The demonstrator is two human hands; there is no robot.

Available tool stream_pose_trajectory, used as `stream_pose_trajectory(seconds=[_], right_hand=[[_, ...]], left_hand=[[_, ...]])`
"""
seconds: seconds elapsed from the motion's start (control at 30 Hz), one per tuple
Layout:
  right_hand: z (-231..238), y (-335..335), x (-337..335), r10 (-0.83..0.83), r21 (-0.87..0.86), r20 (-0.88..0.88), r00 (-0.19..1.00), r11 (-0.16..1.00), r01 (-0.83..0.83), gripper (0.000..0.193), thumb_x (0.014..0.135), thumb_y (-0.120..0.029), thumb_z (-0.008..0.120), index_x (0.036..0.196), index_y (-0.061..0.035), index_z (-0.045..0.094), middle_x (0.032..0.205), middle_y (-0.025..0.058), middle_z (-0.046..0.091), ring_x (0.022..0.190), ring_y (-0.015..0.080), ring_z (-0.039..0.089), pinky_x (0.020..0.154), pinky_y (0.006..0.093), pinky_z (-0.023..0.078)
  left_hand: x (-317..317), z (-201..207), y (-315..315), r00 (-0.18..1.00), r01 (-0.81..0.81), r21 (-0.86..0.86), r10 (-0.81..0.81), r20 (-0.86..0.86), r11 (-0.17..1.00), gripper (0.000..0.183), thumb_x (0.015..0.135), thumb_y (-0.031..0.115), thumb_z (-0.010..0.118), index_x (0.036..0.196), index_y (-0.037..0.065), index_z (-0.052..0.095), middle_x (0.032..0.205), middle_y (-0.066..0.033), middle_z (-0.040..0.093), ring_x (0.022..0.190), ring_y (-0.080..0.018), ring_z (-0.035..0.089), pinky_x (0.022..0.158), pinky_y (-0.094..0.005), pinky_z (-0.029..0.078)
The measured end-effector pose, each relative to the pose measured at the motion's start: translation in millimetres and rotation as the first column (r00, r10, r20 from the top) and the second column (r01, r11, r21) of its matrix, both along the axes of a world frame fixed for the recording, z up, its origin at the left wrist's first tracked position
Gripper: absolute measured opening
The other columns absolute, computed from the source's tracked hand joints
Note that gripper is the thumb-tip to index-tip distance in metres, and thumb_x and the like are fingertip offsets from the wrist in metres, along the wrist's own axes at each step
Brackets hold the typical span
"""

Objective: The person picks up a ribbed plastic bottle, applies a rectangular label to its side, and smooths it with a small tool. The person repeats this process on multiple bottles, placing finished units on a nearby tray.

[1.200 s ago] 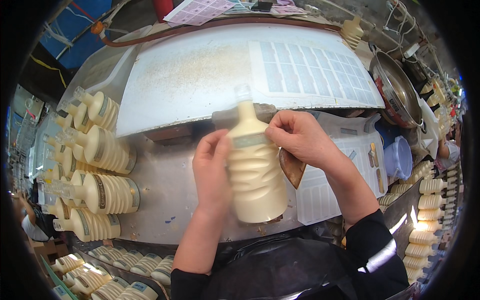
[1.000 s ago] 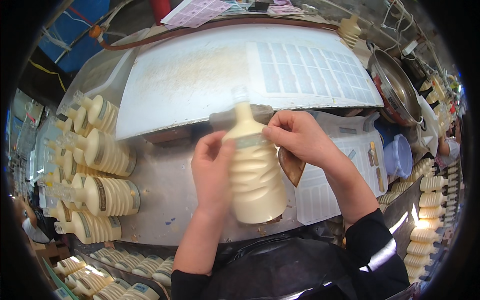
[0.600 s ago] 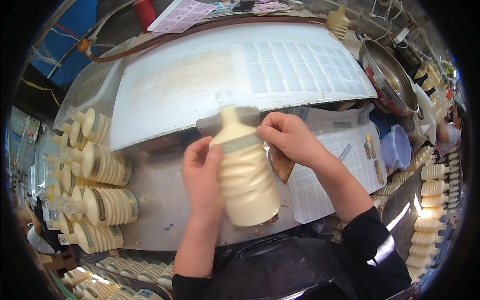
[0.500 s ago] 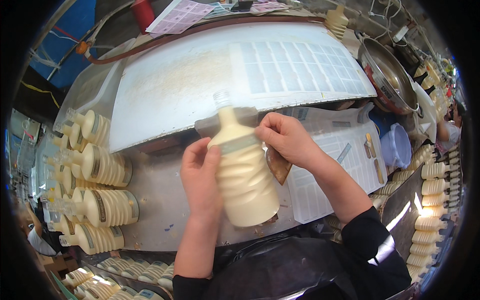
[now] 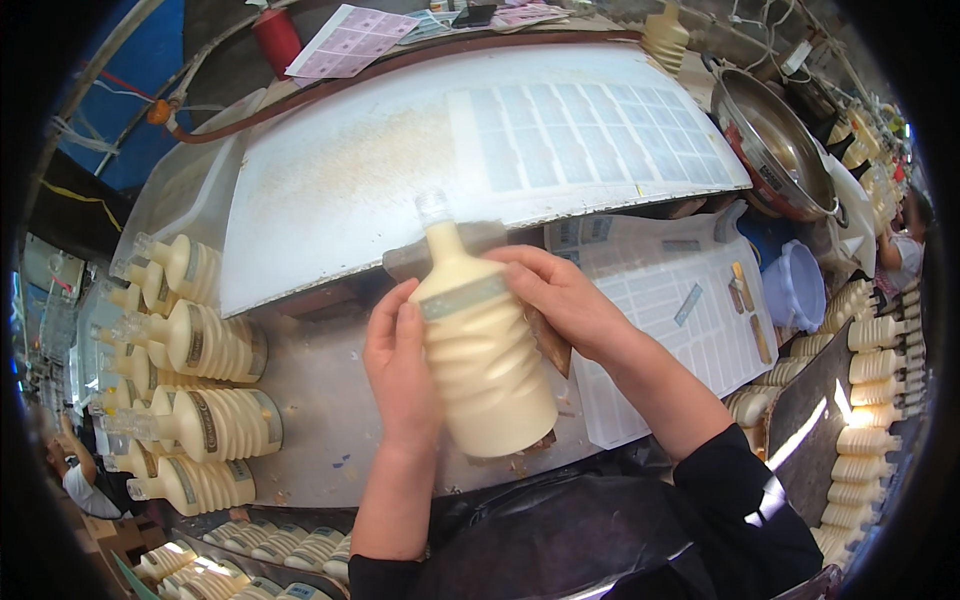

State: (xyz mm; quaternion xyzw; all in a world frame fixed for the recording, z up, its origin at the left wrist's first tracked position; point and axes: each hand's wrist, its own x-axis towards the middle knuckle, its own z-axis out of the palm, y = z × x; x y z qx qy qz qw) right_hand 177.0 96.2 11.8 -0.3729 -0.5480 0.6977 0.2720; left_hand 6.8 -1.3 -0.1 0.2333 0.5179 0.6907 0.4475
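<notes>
Bottle (image 5: 488, 370), one: cream, with wavy ridged body, smooth sloping shoulder, slim neck and clear mouth end. Grey-green strip (image 5: 463, 297) across the front, just below the shoulder. Held over the worktop (image 5: 315, 410), neck toward the far side and slightly left, smooth base nearest.

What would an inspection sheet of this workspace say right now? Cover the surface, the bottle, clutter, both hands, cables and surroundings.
Surface: grey tabletop, with small blue scraps on it
Bottle: cream bottle, neck pointing away, grey-green band across its shoulder; what supports its base is unclear
Clutter: translucent sheet at right, with slim yellowish pieces on it
Left hand: holds the bottle's left side
Right hand: holds the bottle's right shoulder, by the band's end
Cables: white cords at upper right; their ends cannot be traced
Surroundings: white board beyond the bottle; stacked bottles at left; metal pan and pale bucket at right
</notes>
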Motion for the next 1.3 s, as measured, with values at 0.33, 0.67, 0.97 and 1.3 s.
stream_pose_trajectory(seconds=[0.33, 0.67, 0.97, 1.3], right_hand=[[3.0, -3.1, -1.3, 0.008, 0.026, 0.008, 1.000, 1.000, -0.008, 0.041, 0.104, -0.024, 0.060, 0.136, 0.0021, 0.060, 0.124, 0.0082, 0.068, 0.112, 0.0125, 0.062, 0.097, 0.0291, 0.051], [-1.2, -2.2, -1.6, 0.000, 0.042, 0.006, 1.000, 0.999, 0.000, 0.041, 0.104, -0.024, 0.061, 0.136, 0.0020, 0.060, 0.124, 0.0085, 0.068, 0.111, 0.0124, 0.063, 0.098, 0.0292, 0.051], [13.3, -6.6, 10.0, -0.053, -0.116, -0.043, 0.998, 0.992, 0.048, 0.039, 0.104, -0.022, 0.053, 0.135, 0.0007, 0.063, 0.115, 0.0067, 0.070, 0.098, 0.0090, 0.062, 0.084, 0.0235, 0.050], [20.7, -36.2, 16.9, -0.137, 0.484, 0.245, 0.960, 0.875, 0.001, 0.041, 0.101, -0.012, 0.049, 0.140, -0.0010, 0.057, 0.107, 0.0187, 0.064, 0.100, 0.0318, 0.063, 0.090, 0.0405, 0.049]], left_hand=[[2.6, 2.9, 2.5, 0.999, -0.020, 0.003, 0.020, 0.040, 1.000, 0.031, 0.099, 0.008, 0.065, 0.129, -0.002, 0.060, 0.118, -0.0106, 0.066, 0.104, -0.0150, 0.063, 0.092, -0.0304, 0.053], [1.8, -1.6, 2.5, 0.997, -0.026, 0.017, 0.025, 0.067, 1.000, 0.030, 0.099, 0.008, 0.065, 0.128, -0.001, 0.061, 0.117, -0.0100, 0.067, 0.103, -0.0144, 0.063, 0.092, -0.0299, 0.053], [1.9, 10.9, -12.3, 0.982, 0.050, -0.095, -0.066, -0.178, 0.994, 0.066, 0.099, 0.011, 0.060, 0.157, 0.001, 0.031, 0.140, -0.0163, 0.053, 0.120, -0.0212, 0.057, 0.105, -0.0351, 0.046], [11.5, 2.6, -19.3, 0.956, 0.290, 0.043, -0.287, -0.054, 0.956, 0.075, 0.100, 0.017, 0.058, 0.162, 0.000, 0.019, 0.157, -0.0158, 0.040, 0.140, -0.0256, 0.046, 0.117, -0.0373, 0.036]])
